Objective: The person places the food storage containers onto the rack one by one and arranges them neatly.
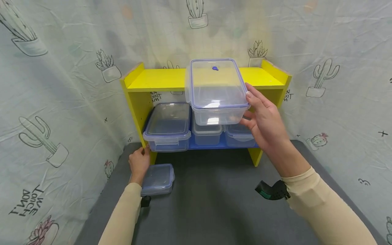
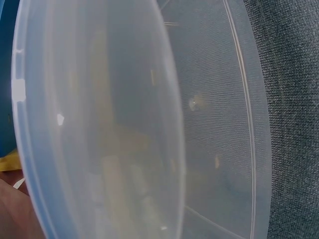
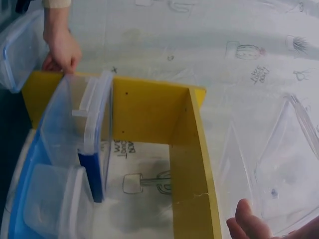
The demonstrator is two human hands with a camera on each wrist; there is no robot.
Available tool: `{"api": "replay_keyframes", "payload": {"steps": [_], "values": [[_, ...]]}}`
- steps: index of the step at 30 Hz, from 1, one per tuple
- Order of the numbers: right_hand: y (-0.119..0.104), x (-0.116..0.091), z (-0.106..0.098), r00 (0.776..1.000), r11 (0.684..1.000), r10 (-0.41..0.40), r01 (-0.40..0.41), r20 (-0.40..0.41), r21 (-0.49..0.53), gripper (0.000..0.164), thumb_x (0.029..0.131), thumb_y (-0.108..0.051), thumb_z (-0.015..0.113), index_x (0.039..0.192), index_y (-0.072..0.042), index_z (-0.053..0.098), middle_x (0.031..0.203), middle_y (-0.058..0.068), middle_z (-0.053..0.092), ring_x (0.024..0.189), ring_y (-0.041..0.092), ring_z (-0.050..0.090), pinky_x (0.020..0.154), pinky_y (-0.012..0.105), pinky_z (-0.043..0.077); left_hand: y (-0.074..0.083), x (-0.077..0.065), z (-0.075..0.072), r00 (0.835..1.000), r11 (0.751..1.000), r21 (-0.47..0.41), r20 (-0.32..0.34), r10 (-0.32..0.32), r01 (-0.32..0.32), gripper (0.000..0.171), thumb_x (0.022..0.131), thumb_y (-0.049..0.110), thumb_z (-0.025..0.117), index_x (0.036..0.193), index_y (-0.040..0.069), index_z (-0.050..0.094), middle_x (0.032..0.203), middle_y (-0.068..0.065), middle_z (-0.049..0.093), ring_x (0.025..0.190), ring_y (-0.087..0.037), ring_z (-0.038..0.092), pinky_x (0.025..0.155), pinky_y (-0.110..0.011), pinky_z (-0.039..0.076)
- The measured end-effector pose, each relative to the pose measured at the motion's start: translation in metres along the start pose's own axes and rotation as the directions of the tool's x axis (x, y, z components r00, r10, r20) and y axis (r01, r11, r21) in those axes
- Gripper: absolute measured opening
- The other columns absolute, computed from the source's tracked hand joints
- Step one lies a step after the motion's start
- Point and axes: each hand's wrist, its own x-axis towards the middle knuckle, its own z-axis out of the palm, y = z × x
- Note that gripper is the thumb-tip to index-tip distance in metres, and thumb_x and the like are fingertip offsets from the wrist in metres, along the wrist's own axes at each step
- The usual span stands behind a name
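Observation:
My right hand (image 1: 269,126) holds a clear plastic food container (image 1: 218,85) by its right side, up in front of the yellow top board. Its lid has a blue seal and a small blue valve, and the left-hand flap stands out. In the right wrist view, my right fingertips (image 3: 244,221) show beside this container (image 3: 284,169). My left hand (image 1: 139,163) grips the front edge of the left panel (image 1: 134,112) of the yellow shelf, below the large container (image 1: 168,124). A flatter lidded container (image 1: 157,178) lies on the table next to my left wrist.
On the shelf's blue lower board (image 1: 208,147) stand the large container, a small one (image 1: 207,136) in the middle and another (image 1: 240,136) at right. The dark grey table (image 1: 211,197) extends in front. A cactus-print cloth (image 1: 76,85) surrounds the shelf.

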Motion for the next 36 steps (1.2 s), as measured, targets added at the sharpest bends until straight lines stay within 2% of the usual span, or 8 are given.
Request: {"api": "replay_keyframes", "payload": {"steps": [8,17,24,27,30,32,34,36], "values": [[-0.009,0.025,0.013,0.994,0.996,0.086,-0.085,-0.071,0.027,0.056,0.088,-0.042,0.067,0.138,-0.024,0.052,0.133,0.007,0.057,0.108,0.024,0.068,0.083,0.033,0.056,-0.002,0.0,-0.002,1.0,1.0,0.007,0.0,-0.001,0.001,0.05,0.1,0.045,0.045,0.063,0.011,0.047,0.059,-0.006,0.045,0.056,-0.027,0.042,0.055,-0.034,0.028],[-0.024,0.058,0.027,0.958,0.97,0.241,-0.24,-0.153,0.029,0.061,0.089,-0.045,0.065,0.144,-0.027,0.044,0.153,0.004,0.035,0.123,0.033,0.058,0.103,0.047,0.044,-0.004,-0.001,-0.002,1.0,1.0,0.031,0.014,0.004,-0.004,0.051,0.1,0.047,0.043,0.064,0.011,0.048,0.059,-0.006,0.046,0.056,-0.025,0.044,0.055,-0.034,0.03],[-0.025,0.074,0.033,0.942,0.959,0.275,-0.284,-0.194,-0.018,0.072,0.089,-0.051,0.061,0.15,-0.03,0.031,0.157,0.001,0.031,0.13,0.037,0.05,0.102,0.045,0.046,-0.004,-0.001,-0.002,0.999,0.999,0.023,-0.012,0.032,-0.031,0.052,0.1,0.047,0.042,0.063,0.012,0.046,0.056,-0.006,0.045,0.052,-0.024,0.041,0.054,-0.034,0.029],[-0.021,0.077,0.035,0.939,0.958,0.275,-0.286,-0.208,-0.025,0.071,0.089,-0.054,0.06,0.15,-0.03,0.033,0.157,0.002,0.032,0.131,0.037,0.05,0.101,0.045,0.047,-0.004,-0.003,-0.003,1.0,0.999,0.038,-0.007,0.021,-0.021,0.052,0.1,0.047,0.044,0.062,0.011,0.047,0.057,-0.007,0.047,0.054,-0.026,0.043,0.055,-0.035,0.029],[-0.017,0.074,0.032,0.946,0.963,0.241,-0.26,-0.218,-0.065,0.068,0.09,-0.059,0.055,0.149,-0.033,0.033,0.157,0.002,0.032,0.134,0.035,0.046,0.102,0.046,0.046,-0.003,-0.004,-0.003,1.0,0.999,0.046,0.007,0.012,-0.012,0.051,0.1,0.046,0.045,0.064,0.011,0.049,0.059,-0.008,0.05,0.057,-0.028,0.046,0.056,-0.035,0.031],[-0.012,0.07,0.028,0.955,0.97,0.169,-0.204,-0.242,-0.13,0.063,0.093,-0.058,0.051,0.148,-0.032,0.035,0.156,0.001,0.033,0.135,0.032,0.044,0.103,0.046,0.046,-0.002,-0.004,-0.003,1.0,0.999,0.046,0.015,0.009,-0.01,0.05,0.1,0.046,0.044,0.065,0.011,0.05,0.06,-0.009,0.051,0.058,-0.028,0.048,0.056,-0.035,0.031],[-0.007,0.066,0.024,0.962,0.969,0.046,-0.108,-0.269,-0.222,0.06,0.096,-0.052,0.049,0.149,-0.03,0.033,0.156,0.001,0.034,0.136,0.026,0.043,0.103,0.043,0.045,-0.002,-0.003,-0.002,1.0,0.999,0.045,0.012,0.01,-0.01,0.05,0.1,0.045,0.044,0.065,0.011,0.051,0.06,-0.009,0.052,0.059,-0.028,0.048,0.056,-0.035,0.032],[-0.002,0.062,0.02,0.952,0.952,-0.113,0.022,-0.284,-0.306,0.058,0.098,-0.043,0.051,0.15,-0.026,0.032,0.154,0.0,0.037,0.135,0.02,0.043,0.103,0.039,0.045,-0.001,-0.001,-0.002,1.0,0.999,0.042,0.008,0.005,-0.006,0.049,0.1,0.045,0.044,0.065,0.011,0.051,0.061,-0.009,0.052,0.058,-0.028,0.048,0.056,-0.034,0.031]]}}
